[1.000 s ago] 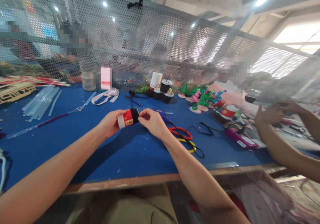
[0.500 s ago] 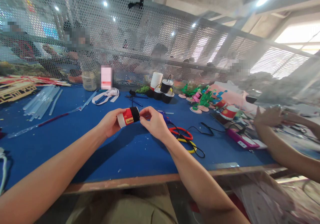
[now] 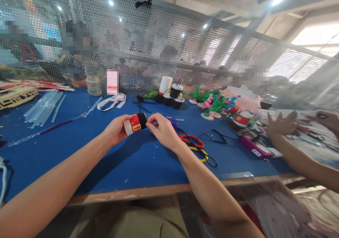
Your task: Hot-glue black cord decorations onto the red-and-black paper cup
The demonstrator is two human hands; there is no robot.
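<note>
A small paper cup (image 3: 135, 123), white at one end, red in the middle and black at the other, lies on its side above the blue table (image 3: 66, 149). My left hand (image 3: 116, 129) is wrapped around its white end. My right hand (image 3: 162, 131) pinches at the black end with thumb and fingers pressed together. Just right of that hand lie red-handled scissors (image 3: 192, 140), a yellow ring and a black cord (image 3: 209, 158).
Black and white cups (image 3: 171, 94) stand at the back by a perforated metal screen. Clear glue sticks (image 3: 43, 107), a jar (image 3: 93, 86) and white ribbon (image 3: 111, 102) lie left. Green and pink foam pieces (image 3: 215, 105) sit right, where another person's hand (image 3: 282, 125) works.
My hands have barely moved; the cup has tilted slightly. The other person's hands at the right have shifted and spread apart.
</note>
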